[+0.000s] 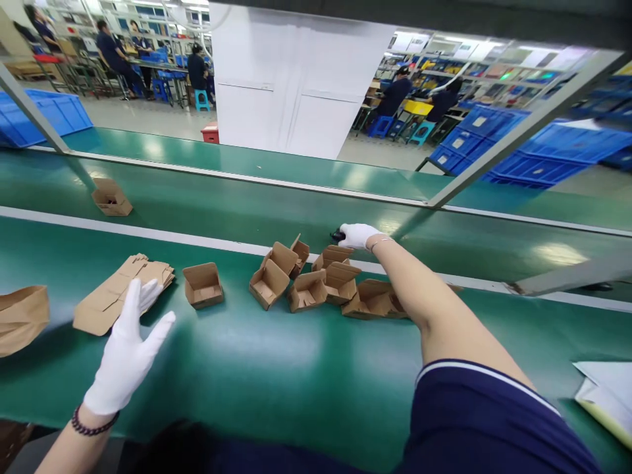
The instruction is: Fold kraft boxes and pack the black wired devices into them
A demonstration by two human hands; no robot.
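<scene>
My right hand (358, 235), in a white glove, reaches far out to the conveyor belt and closes on a small black object (338, 235). My left hand (129, 349), also gloved, hovers open with fingers spread, just in front of a stack of flat cardboard blanks (103, 299). A single folded open box (203, 285) sits right of the stack. Several more small open cardboard boxes (306, 280) lie clustered under my right arm.
One folded box (111, 197) rides on the green conveyor belt (222, 204) at far left. A brown paper bag (22, 317) lies at the left edge, papers (605, 395) at the right. Metal frame struts cross above. Blue crates and seated people fill the background.
</scene>
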